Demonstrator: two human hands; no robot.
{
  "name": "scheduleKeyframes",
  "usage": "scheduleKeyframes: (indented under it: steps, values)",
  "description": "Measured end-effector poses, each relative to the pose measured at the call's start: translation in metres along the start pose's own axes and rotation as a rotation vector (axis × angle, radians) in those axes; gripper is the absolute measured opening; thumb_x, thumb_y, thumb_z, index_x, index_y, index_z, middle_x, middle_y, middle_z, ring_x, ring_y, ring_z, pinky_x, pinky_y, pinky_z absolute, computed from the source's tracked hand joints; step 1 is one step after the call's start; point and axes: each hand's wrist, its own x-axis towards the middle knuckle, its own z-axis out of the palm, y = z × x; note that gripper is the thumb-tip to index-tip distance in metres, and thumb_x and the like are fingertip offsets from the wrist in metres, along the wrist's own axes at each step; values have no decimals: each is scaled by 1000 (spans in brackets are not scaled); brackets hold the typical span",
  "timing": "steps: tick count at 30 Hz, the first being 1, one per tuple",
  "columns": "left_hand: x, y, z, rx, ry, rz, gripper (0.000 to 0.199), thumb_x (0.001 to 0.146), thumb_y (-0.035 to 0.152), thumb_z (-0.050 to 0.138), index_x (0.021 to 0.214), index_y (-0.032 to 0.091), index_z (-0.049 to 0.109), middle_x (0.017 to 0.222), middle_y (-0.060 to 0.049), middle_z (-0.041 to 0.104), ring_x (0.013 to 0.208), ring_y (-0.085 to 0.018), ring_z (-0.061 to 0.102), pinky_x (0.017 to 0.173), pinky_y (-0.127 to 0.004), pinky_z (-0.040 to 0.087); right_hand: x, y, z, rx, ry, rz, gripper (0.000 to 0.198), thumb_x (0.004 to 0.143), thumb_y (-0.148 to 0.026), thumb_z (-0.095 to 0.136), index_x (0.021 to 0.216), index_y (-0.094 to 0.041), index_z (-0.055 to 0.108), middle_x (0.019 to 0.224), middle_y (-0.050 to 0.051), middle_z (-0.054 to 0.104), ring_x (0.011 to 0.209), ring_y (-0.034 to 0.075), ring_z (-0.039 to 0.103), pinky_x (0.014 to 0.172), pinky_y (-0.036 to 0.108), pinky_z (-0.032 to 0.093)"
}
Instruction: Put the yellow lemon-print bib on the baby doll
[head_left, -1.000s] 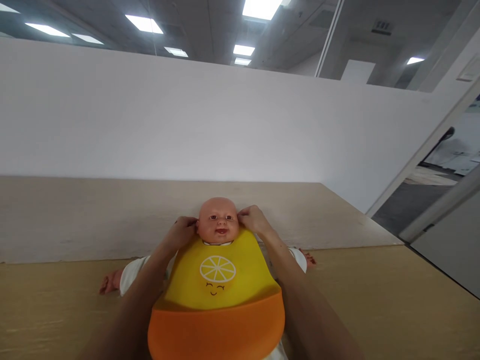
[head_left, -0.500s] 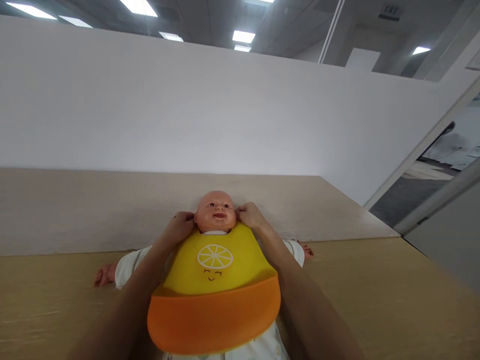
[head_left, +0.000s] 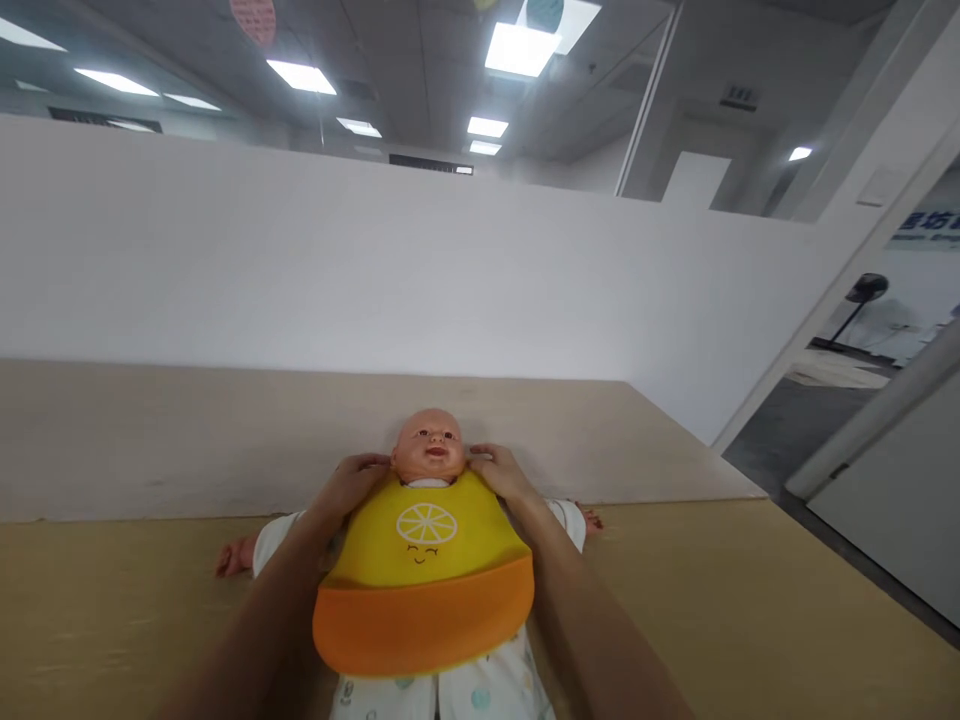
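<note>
A baby doll (head_left: 429, 443) lies on its back, arms spread out to both sides. Over its chest is a yellow bib (head_left: 375, 555) with a white citrus slice and a smiling face printed on it. The bib's orange pocket (head_left: 424, 630) covers the belly. My left hand (head_left: 358, 484) rests at the left side of the doll's neck, fingers stretched out by the bib's top edge. On the other side, my right hand (head_left: 501, 472) touches the bib's upper corner, its fingers loosened and apart. Whatever fastens the bib behind the neck is hidden.
The doll lies on a wooden surface (head_left: 712, 590), its head toward a paler raised panel (head_left: 187, 430). A white partition wall (head_left: 337, 270) with glass above stands behind. At the right is a doorway with a black fan (head_left: 868, 288) beyond it.
My fingers, closed at the bib's top corners before, have loosened and straightened. The camera view has tilted up, and the doll looks slightly smaller and lower.
</note>
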Motion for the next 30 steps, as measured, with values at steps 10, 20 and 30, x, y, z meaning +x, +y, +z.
scheduleKeyframes:
  steps: [10, 20, 30]
  values:
    - [-54, 2, -19, -139, -33, -84, 34, 57, 43, 69, 77, 15, 72, 77, -4, 72, 71, -17, 62, 62, -25, 46, -82, -3, -23, 379, -168, -8, 45, 57, -24, 68, 100, -17, 60, 82, 1, 68, 70, 16, 62, 64, 25, 45]
    - [-41, 18, -3, -409, 82, -127, 28, 49, 34, 70, 68, 14, 66, 58, -2, 65, 57, -16, 60, 56, -27, 47, -55, -17, -15, 489, 2, 75, 34, 46, -24, 66, 79, -14, 65, 66, 2, 66, 61, 16, 61, 61, 27, 46]
    - [-109, -4, -19, 37, 352, 121, 50, 63, 51, 53, 99, 18, 66, 97, -8, 68, 92, -23, 63, 76, -31, 50, -111, 10, -30, 136, 263, -280, 39, 76, -49, 53, 95, -17, 66, 103, 9, 67, 99, 23, 60, 86, 33, 47]
